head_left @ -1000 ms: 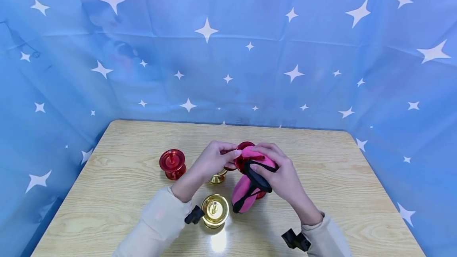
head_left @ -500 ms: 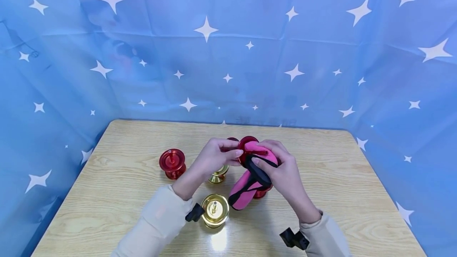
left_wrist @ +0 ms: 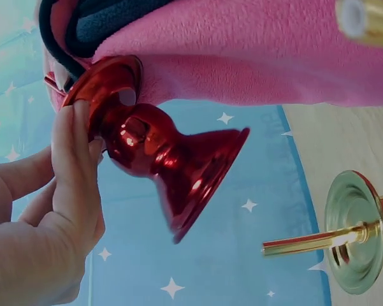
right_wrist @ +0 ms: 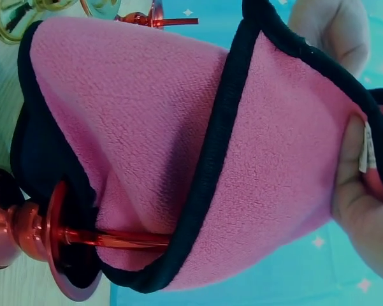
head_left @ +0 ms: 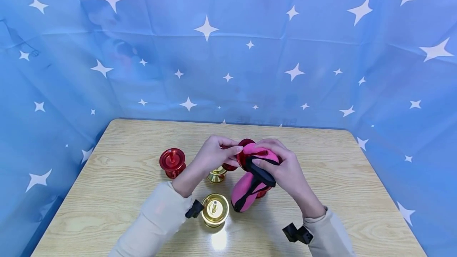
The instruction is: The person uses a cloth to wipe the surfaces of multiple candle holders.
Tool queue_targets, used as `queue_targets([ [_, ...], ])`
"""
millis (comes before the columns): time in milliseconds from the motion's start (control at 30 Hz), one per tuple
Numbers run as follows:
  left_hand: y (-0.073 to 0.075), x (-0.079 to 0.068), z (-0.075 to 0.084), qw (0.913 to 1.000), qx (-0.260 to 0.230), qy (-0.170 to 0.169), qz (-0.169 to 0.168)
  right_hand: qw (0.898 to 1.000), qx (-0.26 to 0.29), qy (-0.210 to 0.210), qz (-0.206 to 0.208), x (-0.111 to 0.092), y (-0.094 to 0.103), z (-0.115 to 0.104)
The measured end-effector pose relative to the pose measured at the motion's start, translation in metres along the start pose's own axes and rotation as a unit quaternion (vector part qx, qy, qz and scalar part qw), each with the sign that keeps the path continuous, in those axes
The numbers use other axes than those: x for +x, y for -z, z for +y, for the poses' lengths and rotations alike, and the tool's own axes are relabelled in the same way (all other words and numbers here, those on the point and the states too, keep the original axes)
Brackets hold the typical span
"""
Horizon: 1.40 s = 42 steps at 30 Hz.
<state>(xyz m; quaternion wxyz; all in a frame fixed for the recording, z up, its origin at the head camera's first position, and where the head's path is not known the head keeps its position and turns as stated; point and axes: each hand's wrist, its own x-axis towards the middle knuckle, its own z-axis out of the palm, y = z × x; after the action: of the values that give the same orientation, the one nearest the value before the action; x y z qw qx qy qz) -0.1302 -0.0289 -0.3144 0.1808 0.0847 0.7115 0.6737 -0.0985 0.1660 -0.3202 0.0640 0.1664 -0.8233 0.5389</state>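
My left hand (head_left: 217, 156) grips the rim of a shiny red candlestick (left_wrist: 159, 146), which is tilted above the table with its flared base clear of the wood. A pink cloth with black edging (right_wrist: 280, 140) is bunched in my right hand (head_left: 283, 167), thumb on the near side. One part of the cloth presses against the candlestick's dish, around its spike; the other end hangs down. Behind that hanging end, another red candlestick (right_wrist: 35, 223) stands on the table, partly covered in the head view. Some of my right fingers are hidden by the cloth.
A gold candlestick (head_left: 215, 209) stands near my left wrist, and a second gold one (head_left: 216, 175) is partly behind my left hand. Farther left stands a red candlestick (head_left: 172, 162). The wooden table (head_left: 339, 177) meets a blue star-patterned curtain (head_left: 228, 90) at the back.
Both hands stay together while the red candlestick rises slightly, then dips back and turns a little. The cloth's hanging end swings left and returns.
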Motion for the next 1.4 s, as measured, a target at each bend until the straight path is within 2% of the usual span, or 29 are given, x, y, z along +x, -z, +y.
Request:
queue_targets([
  [133, 0.000, -0.001, 0.003, 0.9998, 0.004, 0.008, 0.015, 1.000, -0.002, -0.008, -0.014, 0.003, 0.008, -0.006],
  [267, 0.003, -0.001, 0.005, 0.9999, -0.011, 0.005, 0.009, 1.000, 0.006, -0.015, -0.021, 0.004, 0.024, -0.021],
  [467, 0.011, 0.000, 0.002, 0.9992, -0.039, 0.001, 0.006, 0.999, 0.026, -0.029, 0.020, 0.000, 0.054, -0.040],
  [567, 0.012, -0.001, 0.002, 0.9993, -0.037, -0.002, 0.006, 0.999, 0.031, -0.026, 0.028, -0.001, 0.059, -0.041],
  [667, 0.011, -0.001, 0.003, 0.9996, -0.027, -0.005, -0.007, 1.000, 0.018, -0.022, 0.008, -0.001, 0.052, -0.036],
  [767, 0.009, -0.002, 0.004, 0.9997, -0.012, -0.011, -0.018, 0.999, -0.014, -0.010, -0.030, 0.000, 0.039, -0.026],
  [933, 0.005, -0.003, 0.004, 0.9994, 0.023, -0.014, -0.020, 0.993, -0.080, 0.049, -0.067, 0.001, 0.020, -0.010],
  [1067, 0.003, -0.005, 0.003, 0.9986, 0.048, -0.022, -0.009, 0.989, -0.111, 0.076, -0.065, 0.003, 0.010, -0.003],
  [1233, -0.001, -0.006, 0.003, 0.9972, 0.066, -0.035, 0.002, 0.989, -0.106, 0.095, -0.039, 0.003, -0.001, 0.003],
  [1400, -0.002, -0.005, 0.001, 0.9966, 0.075, -0.032, 0.005, 0.989, -0.098, 0.112, -0.002, 0.003, -0.010, 0.008],
])
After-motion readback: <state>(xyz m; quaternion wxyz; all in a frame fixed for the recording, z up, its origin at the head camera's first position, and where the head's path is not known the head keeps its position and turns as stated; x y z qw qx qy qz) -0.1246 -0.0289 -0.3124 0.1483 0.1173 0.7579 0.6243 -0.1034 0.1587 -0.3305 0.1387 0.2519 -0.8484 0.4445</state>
